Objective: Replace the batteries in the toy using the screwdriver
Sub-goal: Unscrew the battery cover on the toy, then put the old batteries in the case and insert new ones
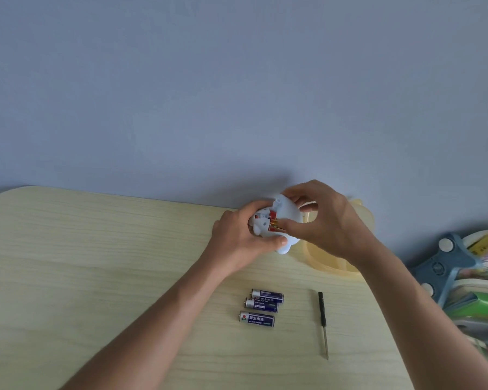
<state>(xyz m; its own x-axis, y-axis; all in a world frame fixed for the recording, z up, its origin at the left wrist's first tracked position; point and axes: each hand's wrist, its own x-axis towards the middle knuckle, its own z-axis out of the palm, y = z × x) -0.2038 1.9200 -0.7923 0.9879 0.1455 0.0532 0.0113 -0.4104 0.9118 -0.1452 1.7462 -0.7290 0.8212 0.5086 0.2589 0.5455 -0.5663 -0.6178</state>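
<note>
Over the pale wood bench (96,263), left hand (237,237) grips one light-blue toy (286,215), right hand (321,220) pinches its red-gold battery (275,223), three purple batteries (261,308) and one screwdriver (323,323) lying nearby.

Left hand (237,237) grips the toy (286,213); right hand (321,220) apparently pinches a red battery (275,224).

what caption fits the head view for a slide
Both hands work at the open pale blue toy, red batteries inside; three blue batteries and screwdriver lie on the table.
</note>
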